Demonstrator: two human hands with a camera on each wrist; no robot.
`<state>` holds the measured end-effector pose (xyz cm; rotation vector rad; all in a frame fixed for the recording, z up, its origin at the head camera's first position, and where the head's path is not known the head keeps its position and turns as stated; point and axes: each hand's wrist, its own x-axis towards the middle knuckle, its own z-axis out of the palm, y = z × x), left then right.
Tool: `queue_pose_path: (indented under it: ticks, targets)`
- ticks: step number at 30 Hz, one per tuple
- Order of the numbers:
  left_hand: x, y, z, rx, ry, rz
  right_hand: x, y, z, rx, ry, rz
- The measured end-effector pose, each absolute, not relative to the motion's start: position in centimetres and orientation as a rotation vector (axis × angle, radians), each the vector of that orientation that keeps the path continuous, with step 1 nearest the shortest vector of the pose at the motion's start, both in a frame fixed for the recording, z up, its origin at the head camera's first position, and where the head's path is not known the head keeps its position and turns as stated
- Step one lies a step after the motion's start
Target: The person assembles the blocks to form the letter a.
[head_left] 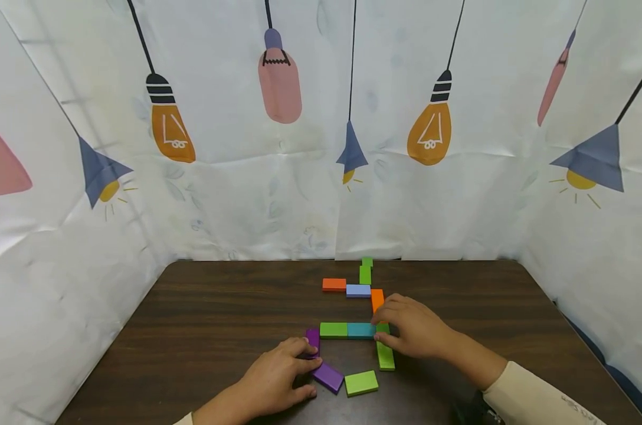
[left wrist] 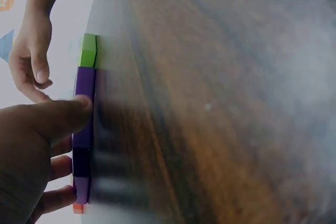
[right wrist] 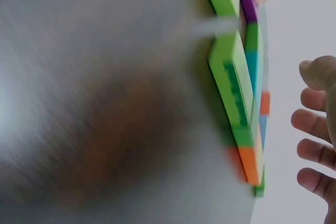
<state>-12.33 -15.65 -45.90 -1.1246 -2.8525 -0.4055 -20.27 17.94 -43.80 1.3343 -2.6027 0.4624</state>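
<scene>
My left hand (head_left: 278, 378) lies at the near left of a winding line of flat wooden blocks. Its fingertips touch one purple block (head_left: 313, 339) and the angled purple block (head_left: 328, 378) just in front of it. In the left wrist view the thumb (left wrist: 68, 116) extends across a purple block's side. My right hand (head_left: 419, 327) hovers over the right corner of the line, near a green block (head_left: 385, 357), a teal block (head_left: 361, 331) and an orange block (head_left: 377, 300). The right wrist view shows its fingers (right wrist: 312, 124) loosely spread, apart from the blocks and holding nothing.
A loose-looking light green block (head_left: 361, 383) lies at the front beside the angled purple one. Farther back are another orange block (head_left: 334, 285), a light blue block (head_left: 358, 291) and green blocks (head_left: 365, 275) reaching the back edge of the brown table (head_left: 220, 313). A lamp-patterned cloth (head_left: 300, 200) hangs behind.
</scene>
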Motion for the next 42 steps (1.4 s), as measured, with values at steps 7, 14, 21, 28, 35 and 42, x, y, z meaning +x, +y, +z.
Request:
queue_pose_path:
  ticks: [7,14,21,28,35,42]
  targets:
    - [-12.3,-16.0,-45.5,-1.139,-2.922,-0.368,-24.0,18.4,-43.1,1.19,-2.662,0.404]
    - [-12.2,-16.1,-45.6,-1.161,-2.892,-0.36,-27.0,18.7,-42.7,1.055,-2.76,0.419]
    - [-12.2,-16.2,-45.5,-1.173,-2.877,-0.362,-29.2,18.2,-42.9,0.949,-2.871,0.456]
    - [-12.1,-16.1,-45.5,-1.166,-2.866,-0.356,-30.9,17.8,-43.5,0.897,-2.948,0.447]
    - [-12.2,-16.1,-45.6,-1.173,-2.878,-0.36,-31.9,17.5,-44.2,0.859,-3.015,0.413]
    - [-12.3,-16.0,-45.5,-1.178,-2.891,-0.355,-32.5,17.3,-44.8,0.844,-3.086,0.361]
